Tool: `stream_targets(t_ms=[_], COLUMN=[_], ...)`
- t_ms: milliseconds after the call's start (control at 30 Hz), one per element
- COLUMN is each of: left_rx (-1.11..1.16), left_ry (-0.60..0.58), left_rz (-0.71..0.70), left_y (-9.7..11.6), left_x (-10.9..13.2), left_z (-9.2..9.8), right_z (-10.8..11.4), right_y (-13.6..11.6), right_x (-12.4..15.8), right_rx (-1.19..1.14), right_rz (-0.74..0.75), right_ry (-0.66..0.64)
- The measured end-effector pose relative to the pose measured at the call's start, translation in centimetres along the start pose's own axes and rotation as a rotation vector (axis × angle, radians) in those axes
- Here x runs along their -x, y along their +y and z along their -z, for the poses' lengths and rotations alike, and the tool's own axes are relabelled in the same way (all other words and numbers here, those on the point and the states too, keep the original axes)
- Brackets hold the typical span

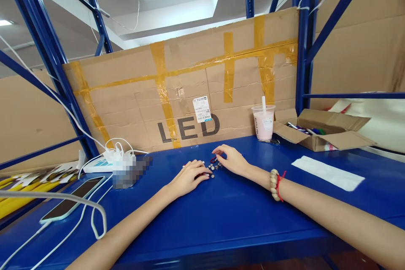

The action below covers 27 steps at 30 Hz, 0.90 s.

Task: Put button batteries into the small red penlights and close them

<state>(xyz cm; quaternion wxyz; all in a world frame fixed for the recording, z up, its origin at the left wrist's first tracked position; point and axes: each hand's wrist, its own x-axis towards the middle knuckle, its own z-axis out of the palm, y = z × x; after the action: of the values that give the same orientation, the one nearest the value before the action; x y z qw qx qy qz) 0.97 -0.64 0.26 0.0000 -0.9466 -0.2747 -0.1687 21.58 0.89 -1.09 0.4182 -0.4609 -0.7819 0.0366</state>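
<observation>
My left hand rests low on the blue shelf top, its fingers curled over a small red item that is mostly covered. What that item is, I cannot make out. To its right, my right hand hovers with fingers bent and the thumb apart from the index finger. Just below those fingertips lies another small dark red piece. Several tiny shiny metal bits are scattered on the surface between both hands.
A pink drink cup with a straw stands at the back right, beside an open cardboard box of pens. A white paper strip lies at right. On the left are a phone, white cables and a power strip. Cardboard walls the back.
</observation>
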Motion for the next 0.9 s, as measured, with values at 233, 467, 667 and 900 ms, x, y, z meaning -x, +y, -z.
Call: stream_targets(t_ms=[233,467,667,900], left_rx=[-0.035,-0.016,0.125,0.353], left_ry=[0.017,0.05,0.115,0.238], left_rz=[0.054,0.052,0.12,0.185], left_y=[0.1,-0.5,-0.8,-1.1], left_x=[0.0,0.0,0.2,0.3], left_z=[-0.1,-0.4,-0.8,-1.0], right_z=[1.0,2.2,2.0,3.1], right_y=[-1.1,-0.5,-0.7,-0.4], right_x=[0.1,-0.1,0.0,-0.4], right_rx=[0.055,0.088,0.166,0.17], right_rz=[0.043,0.249,0.229,0.176], right_ry=[-0.013,-0.228,-0.226,-0.324])
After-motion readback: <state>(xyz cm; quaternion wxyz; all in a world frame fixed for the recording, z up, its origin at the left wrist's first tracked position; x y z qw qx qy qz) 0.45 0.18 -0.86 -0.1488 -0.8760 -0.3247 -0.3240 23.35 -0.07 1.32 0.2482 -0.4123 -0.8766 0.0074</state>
